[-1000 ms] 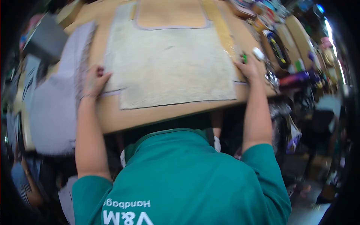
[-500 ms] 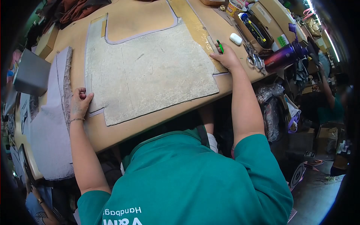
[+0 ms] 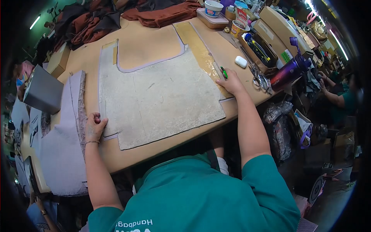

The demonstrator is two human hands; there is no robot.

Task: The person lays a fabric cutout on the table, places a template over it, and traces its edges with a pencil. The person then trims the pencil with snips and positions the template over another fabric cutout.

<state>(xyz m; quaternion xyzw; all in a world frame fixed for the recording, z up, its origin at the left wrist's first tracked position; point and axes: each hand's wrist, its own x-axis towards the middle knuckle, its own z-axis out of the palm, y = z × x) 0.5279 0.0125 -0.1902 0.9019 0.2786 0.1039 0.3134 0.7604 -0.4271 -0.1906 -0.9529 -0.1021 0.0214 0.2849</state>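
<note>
A large pale board (image 3: 162,96) with a wide notch at its far side lies over lilac material on the tan table (image 3: 150,44). Yellow tape (image 3: 195,44) runs along its right arm. My left hand (image 3: 95,127) rests at the board's left edge, thumb and fingers closed together; whether they pinch the edge is hidden. At the right edge, my right hand (image 3: 231,82) has a green pen (image 3: 223,72) between its fingers, with the thumb on the board.
Lilac fabric (image 3: 63,150) and a grey metal block (image 3: 43,89) are at left. Scissors (image 3: 261,82), a white case (image 3: 240,61), a pen box (image 3: 258,50) and a purple bottle (image 3: 288,73) stand right. Dark red cloth (image 3: 162,15) lies behind. Other people are at both sides.
The view has turned and shifted, bringing more of the table's far side into sight. Both hands remain at the board's edges, and the pen is still in my right hand.
</note>
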